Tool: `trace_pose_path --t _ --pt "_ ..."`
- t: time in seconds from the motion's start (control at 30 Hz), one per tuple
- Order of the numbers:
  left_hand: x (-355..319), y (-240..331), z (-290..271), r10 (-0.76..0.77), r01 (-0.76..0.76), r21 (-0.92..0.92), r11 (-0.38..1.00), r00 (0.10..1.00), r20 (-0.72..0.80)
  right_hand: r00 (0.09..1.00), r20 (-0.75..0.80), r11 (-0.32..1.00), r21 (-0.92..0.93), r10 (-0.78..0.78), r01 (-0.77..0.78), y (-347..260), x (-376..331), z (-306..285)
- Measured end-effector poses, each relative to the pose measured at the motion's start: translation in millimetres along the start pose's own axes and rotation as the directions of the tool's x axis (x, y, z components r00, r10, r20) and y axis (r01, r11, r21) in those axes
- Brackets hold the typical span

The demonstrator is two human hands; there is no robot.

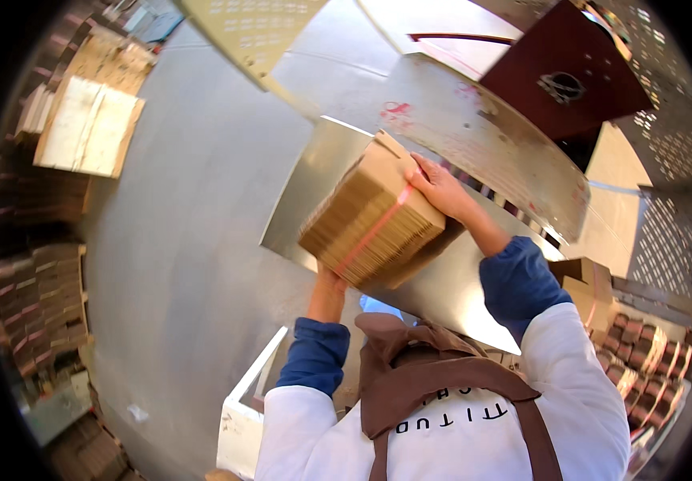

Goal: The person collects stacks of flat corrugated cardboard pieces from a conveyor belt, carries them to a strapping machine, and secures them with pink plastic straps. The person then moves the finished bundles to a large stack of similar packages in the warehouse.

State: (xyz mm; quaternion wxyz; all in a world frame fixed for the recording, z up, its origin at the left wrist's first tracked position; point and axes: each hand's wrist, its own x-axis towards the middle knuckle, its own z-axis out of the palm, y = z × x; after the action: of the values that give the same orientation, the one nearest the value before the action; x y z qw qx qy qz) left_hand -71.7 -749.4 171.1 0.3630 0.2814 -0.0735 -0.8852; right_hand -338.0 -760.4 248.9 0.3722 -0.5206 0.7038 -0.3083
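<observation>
Between my two hands is a thick bundle of folded brown cardboard [378,216], tied with a pink strap. The bundle is tilted over a shiny metal work surface [306,180]. My right hand [435,186] grips its far right edge beside the strap, thumb and fingers against the cardboard. My left hand [331,280] supports the near left end from below; most of its fingers are hidden behind the bundle.
A machine with a pale metal plate [498,136] and a dark red panel [566,76] stands beyond the work surface. Stacked cardboard bundles [41,305] line the left side. More tied bundles [642,345] lie at the lower right. A white frame [242,425] stands near my left arm.
</observation>
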Motion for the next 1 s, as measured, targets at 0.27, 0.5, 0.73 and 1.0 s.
trace_pose_path --t 0.27,0.5,0.73,1.0 --pt "-4.8 -188.4 -76.9 -0.343 0.342 -0.039 0.939 0.939 -0.038 0.917 0.143 0.646 -0.669 -0.372 0.367 33.4 -136.1 -69.3" --pt "-66.1 -90.5 54.5 0.264 -0.008 0.827 0.563 0.949 -0.17 0.908 0.064 0.759 -0.526 -0.415 0.384 55.8 -197.5 -41.3" --pt "-28.7 -88.6 128.7 0.111 0.213 0.866 0.453 0.95 -0.291 0.768 -0.623 0.832 -0.498 -0.147 -0.245 148.2 -313.5 -176.6" --pt "34.6 -106.6 141.6 -0.076 0.278 0.844 0.459 0.959 -0.274 0.527 -0.582 0.757 0.268 0.62 -0.595 286.9 -493.7 -249.3"
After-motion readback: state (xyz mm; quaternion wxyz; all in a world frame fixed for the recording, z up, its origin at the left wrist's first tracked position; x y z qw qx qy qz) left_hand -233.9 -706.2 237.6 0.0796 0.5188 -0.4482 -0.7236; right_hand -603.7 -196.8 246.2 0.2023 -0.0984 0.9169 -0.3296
